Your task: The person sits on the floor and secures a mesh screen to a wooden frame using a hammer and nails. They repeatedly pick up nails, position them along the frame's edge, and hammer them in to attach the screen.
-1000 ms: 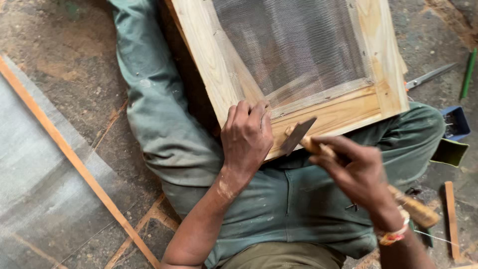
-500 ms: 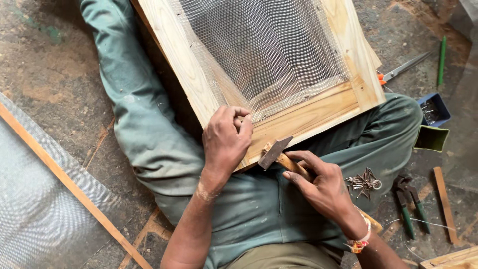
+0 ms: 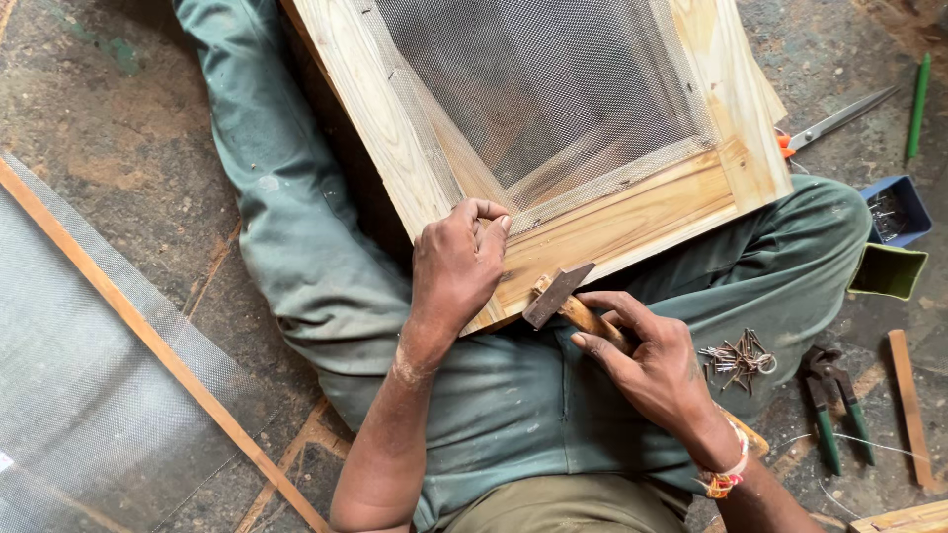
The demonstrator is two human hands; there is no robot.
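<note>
A pale wooden frame point(image 3: 632, 222) with grey wire mesh point(image 3: 543, 89) stretched over it rests on my lap, across green trousers. My left hand point(image 3: 456, 266) presses on the frame's near rail, thumb and forefinger pinched together at the mesh edge; whether they hold a nail is too small to tell. My right hand point(image 3: 647, 370) grips the wooden handle of a small hammer point(image 3: 558, 294), whose metal head lies on the near rail just right of my left hand.
A pile of nails point(image 3: 739, 357) lies on my right thigh. Pliers point(image 3: 828, 395), wooden sticks point(image 3: 910, 407), a blue box point(image 3: 894, 209), a green box point(image 3: 887, 271), scissors point(image 3: 834, 120) and a green pencil point(image 3: 919, 94) sit on the floor at right. A mesh panel with a wooden strip point(image 3: 148, 336) lies at left.
The hammer head has come down from slightly above the rail to rest on it. My left hand has curled its fingers into a pinch at the mesh edge. The view shifted left.
</note>
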